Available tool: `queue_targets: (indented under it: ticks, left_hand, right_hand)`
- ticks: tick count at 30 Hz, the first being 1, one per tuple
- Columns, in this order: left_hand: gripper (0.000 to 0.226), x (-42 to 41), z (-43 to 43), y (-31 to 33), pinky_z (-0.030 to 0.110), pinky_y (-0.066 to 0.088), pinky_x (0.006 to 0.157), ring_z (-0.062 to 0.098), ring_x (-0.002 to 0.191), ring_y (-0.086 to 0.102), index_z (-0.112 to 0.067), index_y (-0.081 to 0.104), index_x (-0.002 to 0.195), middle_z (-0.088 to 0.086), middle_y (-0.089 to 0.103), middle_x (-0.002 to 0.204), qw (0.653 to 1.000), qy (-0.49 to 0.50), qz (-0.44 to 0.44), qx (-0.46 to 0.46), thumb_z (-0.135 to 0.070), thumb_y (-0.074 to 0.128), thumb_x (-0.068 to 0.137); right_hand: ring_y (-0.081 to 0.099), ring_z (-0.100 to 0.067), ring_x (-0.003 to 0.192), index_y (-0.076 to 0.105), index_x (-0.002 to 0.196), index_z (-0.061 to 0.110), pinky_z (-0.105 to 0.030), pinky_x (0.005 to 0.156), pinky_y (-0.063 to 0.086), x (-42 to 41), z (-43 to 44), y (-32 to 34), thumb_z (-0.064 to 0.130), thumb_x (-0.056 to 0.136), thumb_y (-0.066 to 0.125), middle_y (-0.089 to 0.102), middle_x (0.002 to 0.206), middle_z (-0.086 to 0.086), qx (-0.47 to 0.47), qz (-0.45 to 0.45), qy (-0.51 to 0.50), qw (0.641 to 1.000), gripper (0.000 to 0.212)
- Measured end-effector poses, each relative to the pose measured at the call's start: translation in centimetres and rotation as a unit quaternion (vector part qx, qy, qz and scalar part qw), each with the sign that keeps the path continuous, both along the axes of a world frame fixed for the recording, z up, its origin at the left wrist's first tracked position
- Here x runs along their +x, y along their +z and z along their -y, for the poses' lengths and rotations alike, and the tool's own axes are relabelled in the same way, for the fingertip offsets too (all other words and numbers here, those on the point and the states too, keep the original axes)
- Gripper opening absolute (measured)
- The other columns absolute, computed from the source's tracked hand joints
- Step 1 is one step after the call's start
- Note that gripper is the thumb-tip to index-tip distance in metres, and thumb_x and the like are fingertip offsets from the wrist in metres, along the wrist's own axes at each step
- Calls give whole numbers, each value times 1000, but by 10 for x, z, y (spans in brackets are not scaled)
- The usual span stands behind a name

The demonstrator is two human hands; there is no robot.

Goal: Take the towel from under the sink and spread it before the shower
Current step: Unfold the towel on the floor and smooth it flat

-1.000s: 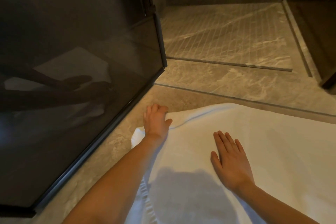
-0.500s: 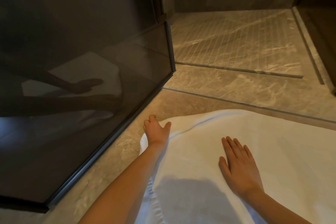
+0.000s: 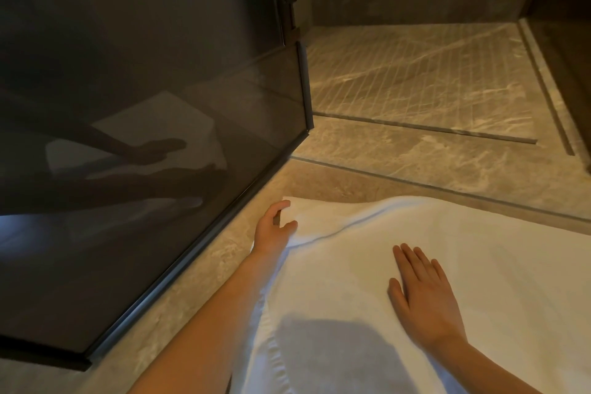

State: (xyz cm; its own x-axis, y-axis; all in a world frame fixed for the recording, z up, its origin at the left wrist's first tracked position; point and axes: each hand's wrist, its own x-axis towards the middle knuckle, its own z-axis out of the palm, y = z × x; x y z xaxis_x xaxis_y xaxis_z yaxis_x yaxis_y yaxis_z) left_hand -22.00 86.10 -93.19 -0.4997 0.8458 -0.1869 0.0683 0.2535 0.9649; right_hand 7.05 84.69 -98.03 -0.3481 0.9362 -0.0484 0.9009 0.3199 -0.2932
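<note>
Lying across the lower right of the frame, white towel [image 3: 431, 233] is spread on the marble floor [image 3: 367, 182] just before the shower threshold. Left hand [image 3: 275, 230] at centre has fingers [image 3: 279, 206] pinching the towel's far left corner, likely to tug that folded edge flat. Right hand [image 3: 422, 294] is released, palm flat with fingers straight on the cloth, probably pinning it against sliding. Dark glass door [image 3: 160, 137] stands open at upper left, beside the corner.

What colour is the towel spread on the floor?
White: the towel shows plainly in the head view.
</note>
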Motion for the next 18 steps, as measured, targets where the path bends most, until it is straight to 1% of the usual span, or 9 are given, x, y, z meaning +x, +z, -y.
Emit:
queue_targets:
  ticks: [3, 5, 7, 8, 9, 11, 13, 15, 18]
  left_hand:
    - [47, -8, -1, 8, 13, 48, 83, 10, 127, 48, -21, 65, 117, -12, 59, 119, 998, -55, 2, 13, 13, 58, 85]
    - [51, -15, -7, 15, 17, 49, 85, 12, 119, 55, -23, 65, 122, -7, 60, 124, 995, -90, -34, 18, 11, 60, 85]
    - [53, -23, -20, 24, 13, 51, 78, 9, 107, 61, -24, 62, 126, 1, 58, 132, 990, -113, -75, 26, 10, 60, 85]
    - [53, -27, -28, 29, 12, 50, 77, 11, 109, 61, -22, 59, 131, 4, 55, 137, 988, -121, -96, 32, 8, 60, 87]
    - [54, -31, -39, 32, 14, 49, 84, 18, 119, 56, -20, 53, 137, 8, 49, 144, 981, -128, -137, 37, 6, 60, 89]
    - [57, -33, -58, 32, 32, 33, 110, 32, 142, 30, -26, 38, 147, 11, 28, 157, 937, -156, -313, -18, -12, 58, 96]
    - [58, -22, -62, 23, 42, 12, 119, 35, 148, 7, -38, 20, 151, 10, 9, 163, 856, -174, -478, -91, -34, 47, 100]
    - [59, 1, -56, 7, 43, 3, 121, 28, 149, -4, -39, 6, 153, 5, -1, 164, 821, -195, -529, -91, -42, 36, 101]
    - [57, 44, -40, -19, 39, -4, 120, 19, 149, -10, -30, 0, 154, -3, -7, 164, 774, -264, -572, -65, -41, 24, 104]
  right_hand:
    - [-4, -9, 149, 3, 156, 26, -33, 122, -2, 0, -1, 0, 46, 99, 17, 3, 163, 9, -2, -2, -1, 1000, 62]
    - [-6, -8, 149, 2, 156, 27, -31, 122, -4, 0, -1, 0, 46, 99, 17, 1, 163, 10, -3, -4, -4, 1000, 62]
    - [-8, -7, 148, 2, 156, 27, -29, 121, -7, -1, -1, 0, 45, 100, 19, 0, 163, 11, 0, -9, -5, 1000, 62]
    - [-9, -6, 148, 1, 156, 27, -29, 120, -9, -2, 0, 0, 45, 100, 19, -1, 163, 12, 0, -12, -6, 1000, 62]
    - [-10, -5, 148, 1, 156, 28, -29, 120, -9, -2, 0, 1, 45, 100, 19, -2, 163, 12, -1, -14, -6, 1000, 61]
    - [-11, -5, 147, 0, 156, 28, -29, 120, -9, -2, -1, 1, 46, 100, 17, -4, 162, 13, -2, -11, -6, 1000, 61]
    - [-11, -5, 147, -1, 156, 28, -30, 121, -8, -2, -1, 1, 46, 99, 15, -4, 162, 12, 1, -6, -7, 1000, 62]
    - [-13, -3, 146, -2, 156, 29, -30, 121, -8, -2, 0, 0, 47, 99, 14, -4, 163, 12, 4, -4, -6, 1000, 62]
    - [-11, -4, 147, -2, 156, 28, -30, 121, -7, -2, -1, -1, 48, 99, 14, -2, 163, 12, 6, -2, -5, 1000, 62]
